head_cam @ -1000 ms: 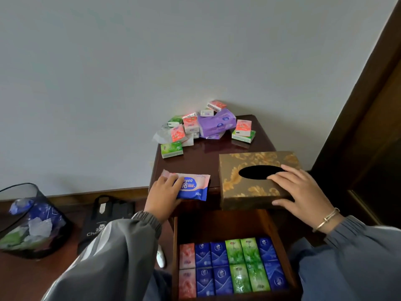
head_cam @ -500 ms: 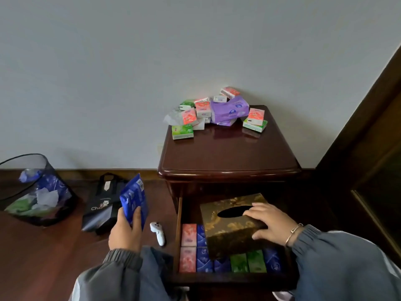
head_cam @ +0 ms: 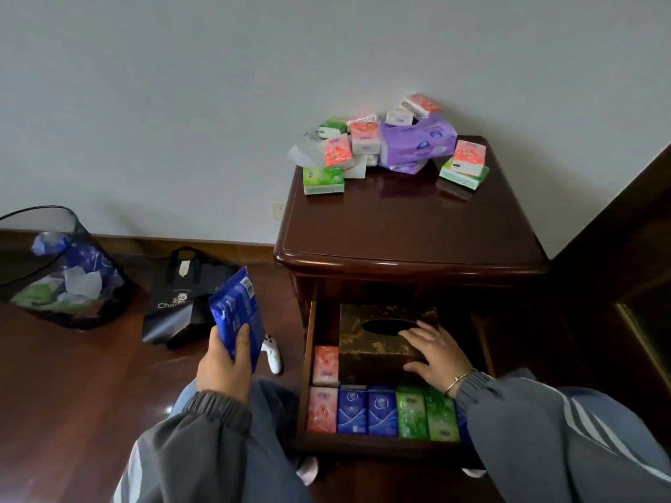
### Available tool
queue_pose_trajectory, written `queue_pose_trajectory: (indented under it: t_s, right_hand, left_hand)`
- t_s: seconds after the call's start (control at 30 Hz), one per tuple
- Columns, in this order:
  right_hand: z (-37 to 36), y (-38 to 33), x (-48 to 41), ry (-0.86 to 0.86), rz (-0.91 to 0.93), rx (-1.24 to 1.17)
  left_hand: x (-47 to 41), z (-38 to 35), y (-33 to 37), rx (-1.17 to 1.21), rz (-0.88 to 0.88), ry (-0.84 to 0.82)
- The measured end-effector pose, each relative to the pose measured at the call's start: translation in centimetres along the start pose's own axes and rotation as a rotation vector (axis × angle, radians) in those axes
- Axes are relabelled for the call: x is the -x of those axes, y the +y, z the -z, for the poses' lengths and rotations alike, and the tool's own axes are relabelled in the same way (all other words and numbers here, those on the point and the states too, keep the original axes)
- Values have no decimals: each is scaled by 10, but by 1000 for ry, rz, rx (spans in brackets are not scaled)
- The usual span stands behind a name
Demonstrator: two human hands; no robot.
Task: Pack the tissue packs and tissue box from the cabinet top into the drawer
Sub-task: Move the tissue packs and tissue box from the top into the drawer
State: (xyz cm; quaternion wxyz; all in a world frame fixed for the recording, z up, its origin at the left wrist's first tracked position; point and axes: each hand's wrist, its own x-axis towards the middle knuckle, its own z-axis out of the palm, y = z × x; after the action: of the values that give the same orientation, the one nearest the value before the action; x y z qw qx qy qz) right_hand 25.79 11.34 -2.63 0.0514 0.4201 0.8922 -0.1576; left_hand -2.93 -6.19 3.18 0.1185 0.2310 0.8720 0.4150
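Observation:
The brown-and-gold tissue box (head_cam: 374,343) sits inside the open drawer (head_cam: 308,361), toward its back, on top of the packed rows. My right hand (head_cam: 434,357) lies on the box's near right corner, fingers spread over its top. Pink, blue and green tissue packs (head_cam: 381,412) line the drawer's front row. My left hand (head_cam: 225,364) holds a blue wet-wipe pack (head_cam: 236,314) upright, left of the cabinet above the floor. A heap of small tissue packs (head_cam: 337,154) and a purple soft pack (head_cam: 417,143) lies at the back of the cabinet top (head_cam: 410,226).
A mesh waste bin (head_cam: 61,270) with wrappers stands on the wooden floor at far left. A black tote bag (head_cam: 181,299) and a white game controller (head_cam: 272,353) lie beside the cabinet. Dark wooden furniture (head_cam: 624,270) rises on the right.
My right hand has carried the tissue box off the cabinet top and down into the drawer, then pushed it further back. My left hand has lifted the wipe pack off the top, down to the left.

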Motion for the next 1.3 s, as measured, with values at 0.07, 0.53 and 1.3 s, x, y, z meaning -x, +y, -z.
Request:
queue_pose_trajectory:
  t_s: [0.07,0.53,1.3]
  right_hand:
    - [-7,0,6,28,10,75]
    - [7,-6,0,255,179,48]
    - [-18,13,-7,229,-1094,-1249]
  left_hand:
    - [-1,-2,-1,8,3,4]
    - [-4,-5,-8,52,-32,9]
    - [-3,2,11,101,-51,28]
